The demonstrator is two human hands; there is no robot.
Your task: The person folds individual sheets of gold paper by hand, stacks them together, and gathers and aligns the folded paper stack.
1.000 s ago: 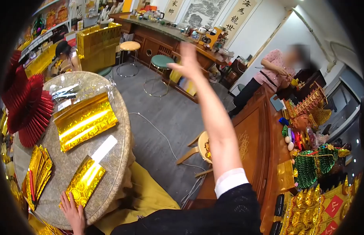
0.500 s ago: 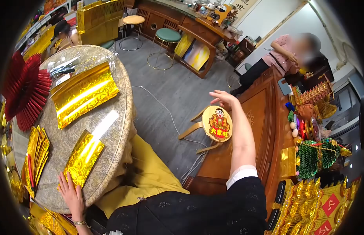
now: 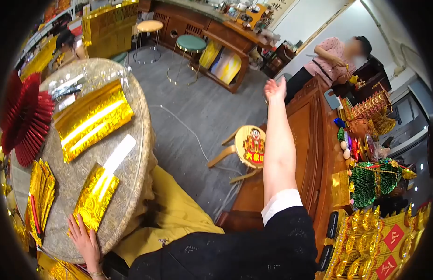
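One gold foil piece [image 3: 96, 198] on round table [image 3: 135, 186], 12 to 1 o'clock from left hand [image 3: 86, 241]; long axis same way, white strip [image 3: 121, 151] jutting from far end. Left hand flat, fingers spread, touching near end. Right hand [image 3: 275, 89] farther, well apart at 2 o'clock, fingers loosely parted, nothing seen in it. Larger gold sheet [image 3: 93, 122] at 12 o'clock beyond.

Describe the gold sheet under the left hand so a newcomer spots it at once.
Find the patterned round table. At its near side, the left hand rests on one end of the narrow gold sheet. Unlike the wide gold sheet beyond it, this one has a white strip at its far end.
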